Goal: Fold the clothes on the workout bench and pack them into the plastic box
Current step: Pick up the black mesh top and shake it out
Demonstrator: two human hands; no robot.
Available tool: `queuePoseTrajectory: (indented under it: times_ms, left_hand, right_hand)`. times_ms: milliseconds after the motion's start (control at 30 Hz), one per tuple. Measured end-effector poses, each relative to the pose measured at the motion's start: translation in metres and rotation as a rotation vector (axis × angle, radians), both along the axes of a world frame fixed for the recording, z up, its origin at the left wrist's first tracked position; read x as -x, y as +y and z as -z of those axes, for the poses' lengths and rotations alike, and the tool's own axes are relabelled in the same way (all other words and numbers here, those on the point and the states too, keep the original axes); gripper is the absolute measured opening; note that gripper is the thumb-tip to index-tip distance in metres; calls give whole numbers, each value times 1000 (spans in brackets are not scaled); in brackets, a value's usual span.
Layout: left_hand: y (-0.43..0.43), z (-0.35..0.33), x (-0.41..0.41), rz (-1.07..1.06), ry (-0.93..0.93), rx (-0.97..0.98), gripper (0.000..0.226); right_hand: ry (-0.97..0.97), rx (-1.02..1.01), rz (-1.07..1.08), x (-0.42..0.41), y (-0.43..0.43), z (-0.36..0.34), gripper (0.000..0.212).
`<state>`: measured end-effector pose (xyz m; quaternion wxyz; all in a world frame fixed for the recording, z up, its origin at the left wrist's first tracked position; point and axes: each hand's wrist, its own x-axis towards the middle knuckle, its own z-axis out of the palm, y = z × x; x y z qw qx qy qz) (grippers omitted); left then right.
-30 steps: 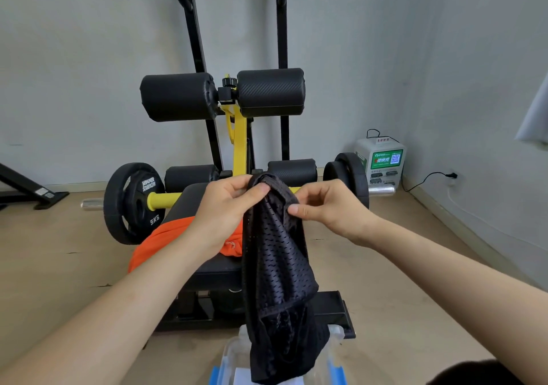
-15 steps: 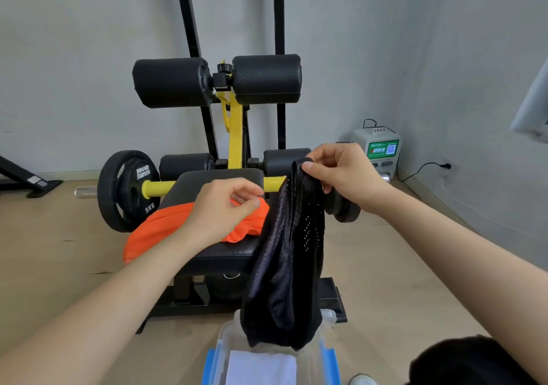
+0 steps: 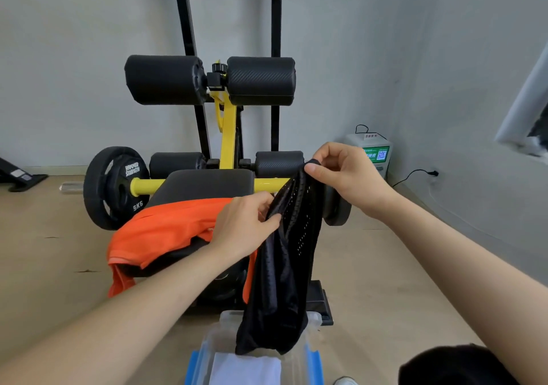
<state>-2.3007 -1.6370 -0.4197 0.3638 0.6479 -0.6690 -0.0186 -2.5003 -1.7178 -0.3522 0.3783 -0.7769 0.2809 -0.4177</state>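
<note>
Left hand (image 3: 243, 224) now pinches garment (image 3: 284, 280) (below right hand (image 3: 344, 174)).

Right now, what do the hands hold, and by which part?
Both hold the black mesh garment: right hand pinches its top edge, left hand grips it lower down.

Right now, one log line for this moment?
left hand: pinches black mesh garment | right hand: pinches its top | orange garment: on bench

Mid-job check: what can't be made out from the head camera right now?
Head view:
plastic box: cut off by bottom edge, partly covered by the hanging black mesh garment.
orange garment: part hidden behind left hand and forearm.
green screen by the wall: text too small.
</note>
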Motion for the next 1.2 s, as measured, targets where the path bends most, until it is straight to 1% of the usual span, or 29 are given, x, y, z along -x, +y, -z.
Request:
queuePoseTrajectory:
  times_ms: [100,200,300,400,467,500,567,633,700,767,800,867,933,967,1067,1200]
  left_hand:
    - [-1,1,-12,-9,9,1,7]
    - [-6,3,-28,37,98,-19,6]
    - [-10,-1,-41,75,322,-60,10]
    - [-8,-7,-49,92,585,-106,13]
    - [-7,-10,-53,90,725,-131,14]
    - [-6,-12,-53,88,767,-141,15]
    - [-4,-15,-53,94,793,-164,18]
    - [-1,-20,-51,137,794,-206,22]
    - [4,-24,-51,183,754,-259,22]
    - [9,-26,-52,205,613,-295,20]
    - [13,-26,-53,209,526,-298,28]
    - [22,-24,-53,172,329,-243,39]
    - [31,-22,-55,75,104,-146,42]
    - [35,-22,-56,44,36,-104,41]
    - [44,-19,-65,31,-55,-70,42]
    - [59,-13,-82,51,-120,-149,55]
  right_hand:
    - [31,29,49,8,-6,2,12]
    - [38,52,87,14,-14,5,9]
    - [100,113,172,20,-25,11,11]
    - [254,142,202,26,-34,20,9]
    - [337,118,169,28,-36,24,6]
    - [353,94,148,29,-36,25,7]
    - [325,4,89,31,-36,26,12]
    - [255,-76,53,33,-35,26,17]
    - [199,-107,53,32,-35,26,19]
    - [164,-106,66,28,-36,27,20]
    - [151,-101,73,25,-36,27,21]
    - [134,-87,68,17,-35,27,23]
    - [120,-70,69,7,-32,26,21]
    - [105,-60,69,3,-30,25,19]
    - [72,-52,86,-8,-28,23,18]
    - [69,-66,122,-16,-30,23,19]
